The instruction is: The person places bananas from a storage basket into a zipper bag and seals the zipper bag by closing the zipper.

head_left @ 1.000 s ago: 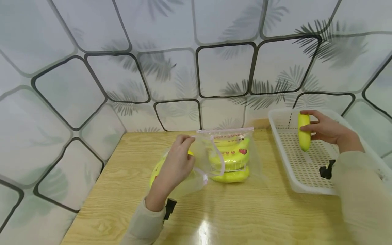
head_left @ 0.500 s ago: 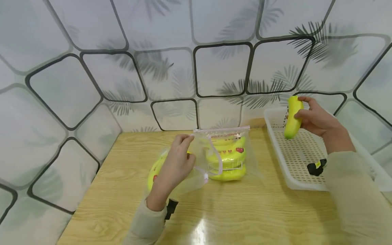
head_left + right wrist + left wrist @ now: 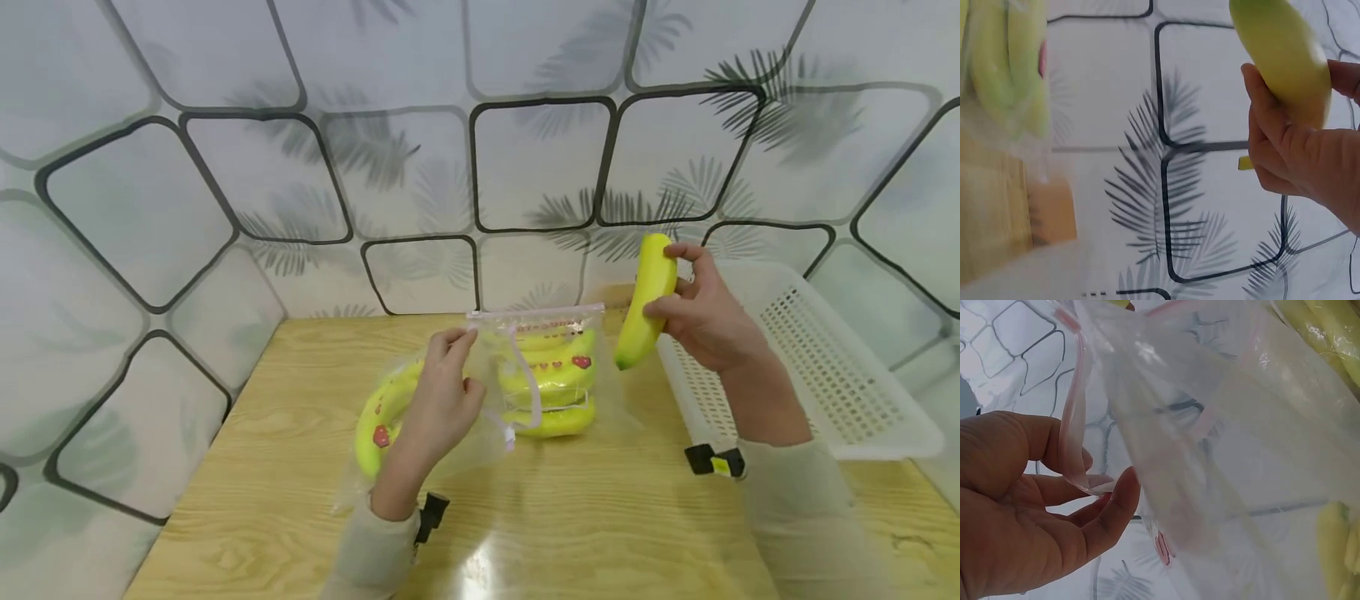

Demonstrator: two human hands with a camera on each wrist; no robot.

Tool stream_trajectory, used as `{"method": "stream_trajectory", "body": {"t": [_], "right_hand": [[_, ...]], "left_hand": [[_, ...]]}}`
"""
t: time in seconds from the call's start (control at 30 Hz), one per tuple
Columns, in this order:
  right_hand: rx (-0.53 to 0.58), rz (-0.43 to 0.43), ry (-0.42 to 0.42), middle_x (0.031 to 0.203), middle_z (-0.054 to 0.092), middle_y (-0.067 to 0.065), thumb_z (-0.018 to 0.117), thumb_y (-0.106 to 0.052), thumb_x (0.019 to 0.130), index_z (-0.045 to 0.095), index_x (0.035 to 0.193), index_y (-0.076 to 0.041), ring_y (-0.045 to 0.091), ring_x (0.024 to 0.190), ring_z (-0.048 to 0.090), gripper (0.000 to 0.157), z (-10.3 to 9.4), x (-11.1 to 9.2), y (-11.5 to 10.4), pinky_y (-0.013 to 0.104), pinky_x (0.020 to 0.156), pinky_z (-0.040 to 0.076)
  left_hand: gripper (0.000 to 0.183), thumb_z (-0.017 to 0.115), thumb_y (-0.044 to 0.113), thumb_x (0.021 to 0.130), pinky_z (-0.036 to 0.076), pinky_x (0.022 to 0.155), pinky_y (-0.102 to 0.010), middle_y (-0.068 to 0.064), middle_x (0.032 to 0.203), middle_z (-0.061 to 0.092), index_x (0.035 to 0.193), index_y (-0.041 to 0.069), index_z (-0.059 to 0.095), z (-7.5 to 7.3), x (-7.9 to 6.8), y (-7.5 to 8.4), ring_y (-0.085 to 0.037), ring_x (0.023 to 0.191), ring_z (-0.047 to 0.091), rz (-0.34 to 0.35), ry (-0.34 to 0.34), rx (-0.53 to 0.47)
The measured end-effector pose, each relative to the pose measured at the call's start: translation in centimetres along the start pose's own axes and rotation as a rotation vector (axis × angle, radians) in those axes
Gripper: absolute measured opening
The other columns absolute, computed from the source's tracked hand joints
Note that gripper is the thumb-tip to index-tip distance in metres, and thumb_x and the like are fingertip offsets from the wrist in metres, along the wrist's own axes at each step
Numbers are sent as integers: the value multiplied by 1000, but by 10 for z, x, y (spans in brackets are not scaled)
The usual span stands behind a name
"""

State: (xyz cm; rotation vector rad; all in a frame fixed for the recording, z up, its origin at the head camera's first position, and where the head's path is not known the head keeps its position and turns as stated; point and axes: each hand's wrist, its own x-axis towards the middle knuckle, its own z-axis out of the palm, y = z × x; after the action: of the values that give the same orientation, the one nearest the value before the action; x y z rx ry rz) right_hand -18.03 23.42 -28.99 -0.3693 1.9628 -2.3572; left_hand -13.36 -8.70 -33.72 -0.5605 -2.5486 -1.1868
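My right hand [image 3: 705, 321] grips a yellow banana [image 3: 647, 304] with a greenish tip, held tilted in the air left of the white basket. In the right wrist view the thumb and fingers wrap the lower part of the banana [image 3: 1288, 59]. My left hand [image 3: 447, 400] pinches the edge of a clear zip bag [image 3: 468, 442]; the left wrist view shows its pinkish zip strip [image 3: 1074, 419] between thumb and fingers, with the mouth parted. Yellow bananas [image 3: 386, 408] lie inside this bag, partly hidden by the hand. Right beside it stands a second clear zip bag [image 3: 611, 408] packed with several bananas.
A white perforated plastic basket [image 3: 847, 358] sits at the right on the wooden table [image 3: 300, 533], partly covered by my right forearm. Behind the table rises a patterned wall [image 3: 540, 167] with black outlines and grey leaves.
My right hand has lifted the banana up out of the basket and carried it left, towards the bags. The left hand keeps its pinch on the bag's edge.
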Motion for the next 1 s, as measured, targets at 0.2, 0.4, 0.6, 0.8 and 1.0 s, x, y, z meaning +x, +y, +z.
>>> {"method": "stream_trajectory", "body": {"t": [0.2, 0.4, 0.6, 0.8, 1.0], "right_hand": [[56, -24, 88, 129, 36, 14, 54, 8, 95, 23, 123, -27, 13, 98, 67, 54, 40, -17, 40, 28, 79, 56], [92, -11, 31, 130, 34, 17, 52, 12, 93, 25, 117, -27, 15, 101, 67, 53, 59, -18, 76, 29, 80, 56], [133, -47, -35, 133, 37, 14, 49, 16, 91, 22, 113, -26, 15, 109, 64, 55, 76, -11, 102, 31, 83, 56], [87, -83, -26, 139, 33, 25, 50, 20, 85, 22, 111, -25, 20, 115, 62, 59, 91, -8, 120, 35, 90, 55], [73, -80, 45, 139, 39, 26, 54, 13, 92, 23, 107, -23, 20, 115, 63, 50, 101, -8, 126, 33, 92, 54]], "left_hand": [[62, 49, -11, 83, 34, 57, -22, -25, 143, 38, 145, -7, 43, 2, 1, 3, -26, 92, 50, -10, -3, 14], [61, 50, -11, 84, 34, 56, -21, -25, 143, 38, 145, -7, 44, 2, -2, 3, -27, 94, 50, 1, 1, 20], [59, 52, -9, 85, 32, 53, -20, -23, 143, 40, 144, -7, 45, 1, -5, 3, -21, 80, 48, 7, 7, 47], [62, 53, -10, 83, 35, 52, -20, -23, 143, 40, 144, -7, 44, 1, -4, 4, -20, 75, 48, 5, 42, 56], [63, 53, -11, 83, 39, 56, -22, -23, 144, 39, 145, -7, 43, 2, -2, 3, -27, 97, 54, -3, 63, 47]]}}
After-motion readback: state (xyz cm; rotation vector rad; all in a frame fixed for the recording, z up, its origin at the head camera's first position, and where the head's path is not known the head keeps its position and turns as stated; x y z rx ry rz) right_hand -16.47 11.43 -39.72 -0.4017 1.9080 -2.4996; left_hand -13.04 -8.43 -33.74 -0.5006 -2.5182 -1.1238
